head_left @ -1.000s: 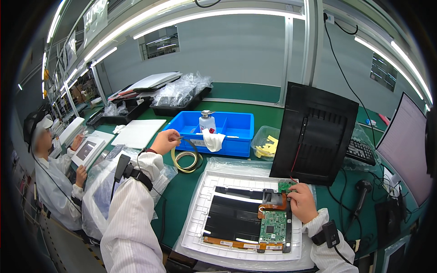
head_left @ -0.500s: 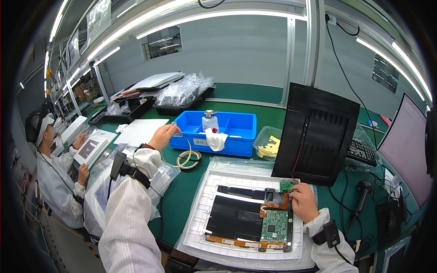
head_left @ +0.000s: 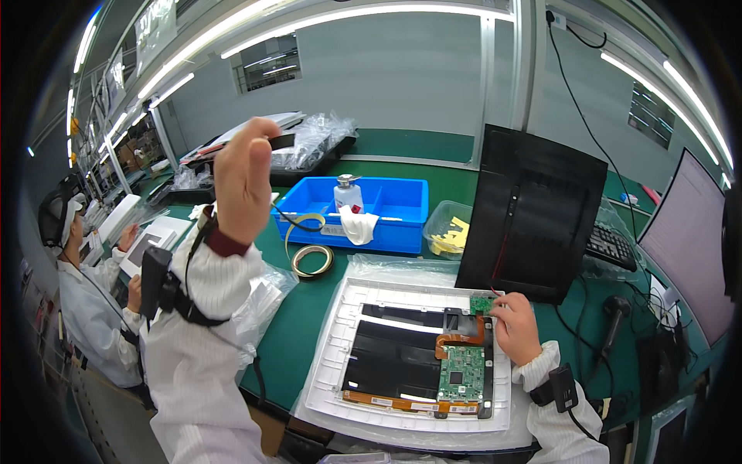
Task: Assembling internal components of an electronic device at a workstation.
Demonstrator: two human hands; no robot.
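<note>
My left hand is raised high in front of me, pinching a small dark strip between thumb and fingers. A roll of tape lies on the green bench below it, with a loose yellowish tail curling up. My right hand rests on the upper right corner of a dark panel lying in a white tray. Its fingers touch a small green board beside an orange flex cable. A larger green circuit board sits on the panel.
A blue bin holds a pump bottle and a white cloth. A clear tub of yellow pieces stands beside an upright black panel. A keyboard, monitor and scanner are on the right. Another person in white works at left.
My left hand has lifted from the bench beside the blue bin up to head height, carrying a small dark strip. My right hand has stayed on the panel's corner.
</note>
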